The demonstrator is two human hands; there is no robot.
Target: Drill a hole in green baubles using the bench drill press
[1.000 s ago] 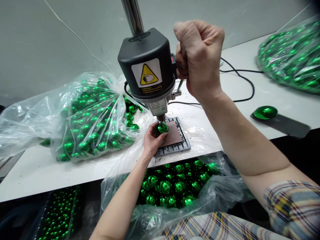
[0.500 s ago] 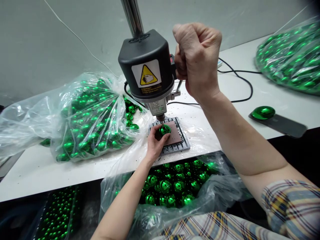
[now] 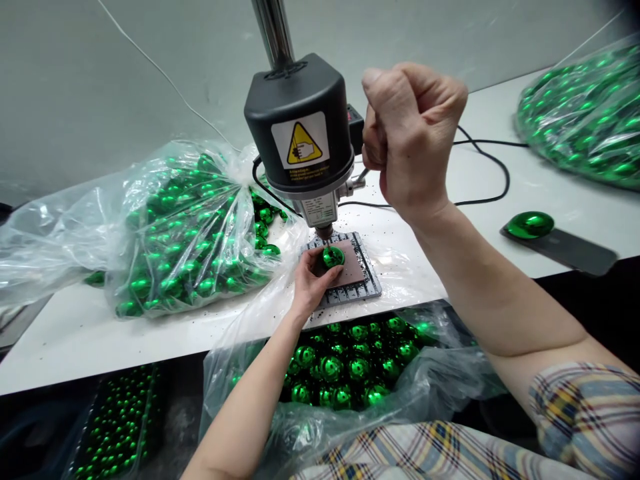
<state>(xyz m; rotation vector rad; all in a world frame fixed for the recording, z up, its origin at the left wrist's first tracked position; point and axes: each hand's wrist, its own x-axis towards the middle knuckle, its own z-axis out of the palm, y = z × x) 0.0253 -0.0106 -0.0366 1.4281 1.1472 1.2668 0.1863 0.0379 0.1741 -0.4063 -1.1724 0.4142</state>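
Observation:
My left hand [image 3: 314, 280] pinches a shiny green ball [image 3: 333, 256] between thumb and fingers. The ball rests on a brown pad [image 3: 353, 265] atop the slotted grey base plate [image 3: 367, 290] of a bench drill press [image 3: 300, 127]. Directly over the ball is the drill chuck [image 3: 325, 232], its thin bit at or very close to the ball's top; contact cannot be made out. My right hand [image 3: 415, 133] is raised beside the black drill head, closed in a fist around what looks like the feed lever [image 3: 361, 179]; the gripped part is hidden by the fingers.
A clear plastic bag [image 3: 185, 233] full of green balls lies left, another bag [image 3: 585, 120] back right. Below the table edge an open bag [image 3: 430, 380] holds more balls. A phone [image 3: 583, 250] with a green piece [image 3: 531, 225] lies right. A black cable [image 3: 493, 198] crosses the table.
The view has shifted slightly, so the drill press appears further right. My right fist appears a little lower and to the right. My left hand still holds the ball under the chuck.

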